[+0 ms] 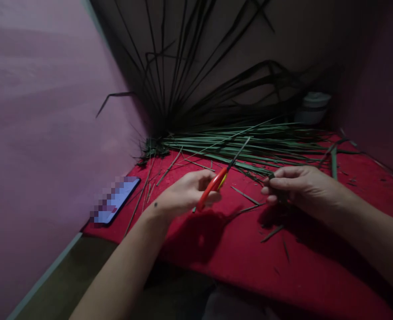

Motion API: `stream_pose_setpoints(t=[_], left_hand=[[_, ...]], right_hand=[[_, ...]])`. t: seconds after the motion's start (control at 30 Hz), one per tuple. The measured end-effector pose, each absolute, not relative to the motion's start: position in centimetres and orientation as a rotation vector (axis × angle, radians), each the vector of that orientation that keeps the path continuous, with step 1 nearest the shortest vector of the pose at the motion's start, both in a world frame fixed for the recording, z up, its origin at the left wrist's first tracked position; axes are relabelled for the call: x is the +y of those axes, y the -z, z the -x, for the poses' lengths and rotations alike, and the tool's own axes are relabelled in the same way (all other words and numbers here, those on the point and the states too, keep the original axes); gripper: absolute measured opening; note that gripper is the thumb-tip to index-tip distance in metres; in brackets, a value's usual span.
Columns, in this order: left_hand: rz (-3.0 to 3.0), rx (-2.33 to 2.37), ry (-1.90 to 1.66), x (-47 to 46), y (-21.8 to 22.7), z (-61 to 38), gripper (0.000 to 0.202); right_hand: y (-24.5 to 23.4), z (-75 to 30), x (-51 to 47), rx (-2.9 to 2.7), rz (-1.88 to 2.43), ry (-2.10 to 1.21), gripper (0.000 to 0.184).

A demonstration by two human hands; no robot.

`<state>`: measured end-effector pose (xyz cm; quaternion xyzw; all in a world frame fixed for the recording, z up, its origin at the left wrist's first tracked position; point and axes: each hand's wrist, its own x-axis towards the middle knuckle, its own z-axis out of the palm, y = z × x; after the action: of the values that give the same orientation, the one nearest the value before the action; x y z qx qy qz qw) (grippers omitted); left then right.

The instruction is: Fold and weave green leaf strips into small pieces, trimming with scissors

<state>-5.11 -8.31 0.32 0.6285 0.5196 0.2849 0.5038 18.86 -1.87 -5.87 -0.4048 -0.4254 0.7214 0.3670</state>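
Observation:
My left hand [190,191] grips a pair of scissors [213,189] by its red and yellow handles. The blades look closed and point up and away to the right. To the right, my right hand [298,184] is closed in a pinch on a small dark green leaf piece [271,176]; part of that piece is hidden by the fingers. Both hands are raised over the red cloth [243,258], apart from each other. Just beyond them lies a bundle of long green leaf strips [210,143].
A phone [119,200] with a lit screen lies at the left edge beside the pink wall [50,133]. Dark leaf blades [179,80] fan up against the back wall. A white container [313,106] stands at the back right. Cut scraps [245,195] are scattered on the cloth.

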Motion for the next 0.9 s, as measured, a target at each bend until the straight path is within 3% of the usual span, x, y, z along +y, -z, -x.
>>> stream_pose_setpoints(t=[0.17, 0.37, 0.63, 0.9], left_hand=[[-1.521, 0.852, -0.545, -6.5, -1.9, 1.1, 0.021], [-1.349, 0.606, -0.445, -5.8, 0.5, 1.7, 0.01], [-1.208, 0.48, -0.234, -5.7, 1.8, 3.4, 0.023], [-1.213, 0.487, -0.223, -5.8, 1.7, 2.4, 0.022]], right_hand=[[5.2, -19.7, -1.4, -1.049, 1.014, -1.929, 0.021], [4.9, -20.6, -0.7, -1.047, 0.938, -1.924, 0.019], [4.5, -21.5, 0.4, -1.069, 0.511, -1.965, 0.015], [4.9, -21.4, 0.3, -1.051, 0.436, -2.068, 0.015]])
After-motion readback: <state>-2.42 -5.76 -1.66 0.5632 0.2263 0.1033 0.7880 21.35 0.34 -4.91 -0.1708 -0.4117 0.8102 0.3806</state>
